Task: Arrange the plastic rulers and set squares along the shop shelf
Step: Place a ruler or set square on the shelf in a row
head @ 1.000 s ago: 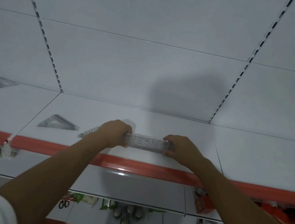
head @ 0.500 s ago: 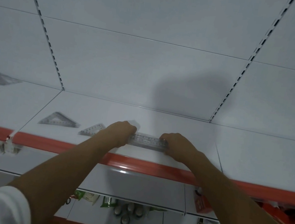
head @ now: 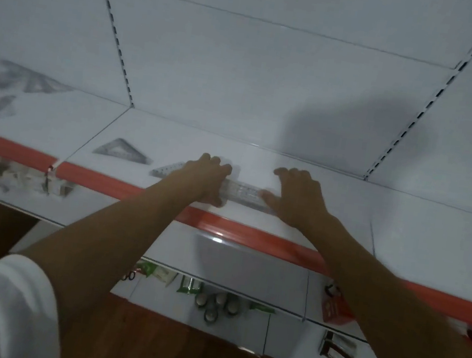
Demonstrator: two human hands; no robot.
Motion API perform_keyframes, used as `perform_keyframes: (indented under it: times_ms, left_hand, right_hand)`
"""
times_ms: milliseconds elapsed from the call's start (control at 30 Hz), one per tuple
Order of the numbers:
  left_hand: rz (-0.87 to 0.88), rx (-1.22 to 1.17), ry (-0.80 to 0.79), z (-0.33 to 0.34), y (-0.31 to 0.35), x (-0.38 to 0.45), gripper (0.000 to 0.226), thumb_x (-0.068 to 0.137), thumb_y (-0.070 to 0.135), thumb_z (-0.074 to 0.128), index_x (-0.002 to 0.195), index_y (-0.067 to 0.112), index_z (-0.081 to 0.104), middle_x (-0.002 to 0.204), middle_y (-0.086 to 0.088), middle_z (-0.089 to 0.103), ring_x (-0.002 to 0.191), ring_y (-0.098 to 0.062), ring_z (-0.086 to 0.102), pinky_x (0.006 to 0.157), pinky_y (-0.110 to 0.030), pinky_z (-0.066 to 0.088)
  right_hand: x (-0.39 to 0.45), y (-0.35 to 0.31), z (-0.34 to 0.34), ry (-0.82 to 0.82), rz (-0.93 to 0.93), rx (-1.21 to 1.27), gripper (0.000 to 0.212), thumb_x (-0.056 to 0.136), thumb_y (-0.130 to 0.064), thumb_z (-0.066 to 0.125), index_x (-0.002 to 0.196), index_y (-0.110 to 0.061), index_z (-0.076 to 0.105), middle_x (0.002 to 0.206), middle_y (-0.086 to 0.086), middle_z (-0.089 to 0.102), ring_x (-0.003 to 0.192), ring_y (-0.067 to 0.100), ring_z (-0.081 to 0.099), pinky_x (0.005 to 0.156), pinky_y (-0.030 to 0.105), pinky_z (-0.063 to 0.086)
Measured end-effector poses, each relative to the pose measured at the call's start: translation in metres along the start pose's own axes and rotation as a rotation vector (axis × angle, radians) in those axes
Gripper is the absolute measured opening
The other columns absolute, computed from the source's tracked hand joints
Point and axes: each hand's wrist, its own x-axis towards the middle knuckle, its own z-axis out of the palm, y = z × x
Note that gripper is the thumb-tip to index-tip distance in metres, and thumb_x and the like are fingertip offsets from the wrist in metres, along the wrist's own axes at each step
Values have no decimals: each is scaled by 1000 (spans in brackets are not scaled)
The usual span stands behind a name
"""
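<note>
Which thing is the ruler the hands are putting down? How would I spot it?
Find the white shelf with the orange front edge, at arm height. In its middle, the left hand and right hand rest on a clear ruler. It is long and straight, while its neighbours, the grey set square and the dotted set square, are triangles.

White back panels [head: 259,69] are divided by slotted uprights [head: 118,38]. Red edge strips [head: 125,183] are fitted along the shelving. A brown floor [head: 163,341] is seen below.
</note>
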Motion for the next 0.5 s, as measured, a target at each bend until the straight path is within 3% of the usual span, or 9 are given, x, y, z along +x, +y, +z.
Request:
perform_keyframes:
  times_ms: [100, 200, 500]
  left_hand:
    - [-50, -140, 109, 3, -10, -21, 58, 83, 43, 65, 133, 22, 44, 126, -7, 48, 116, -25, 46, 92, -42, 44]
    - [-132, -233, 164, 5, -32, -48, 53, 84, 36, 63, 132, 21, 47, 127, -7, 50, 116, -26, 50, 92, -42, 46]
    - [-457, -199, 393, -2, -129, -140, 51, 88, 35, 57, 134, 17, 44, 129, -9, 52, 114, -29, 53, 89, -42, 48]
  right_hand:
    - [3, -45, 10, 148, -104, 148, 47, 94, -47, 48, 130, -16, 50, 127, 7, 55, 119, 26, 47, 95, 38, 37]
    - [10, -95, 23, 137, -223, 206, 42, 97, -42, 44, 130, -16, 50, 128, 5, 55, 119, 24, 46, 98, 38, 35]
    - [63, -226, 2, 134, -359, 190, 46, 98, -44, 37, 129, -13, 50, 128, 10, 53, 119, 28, 47, 96, 41, 36]
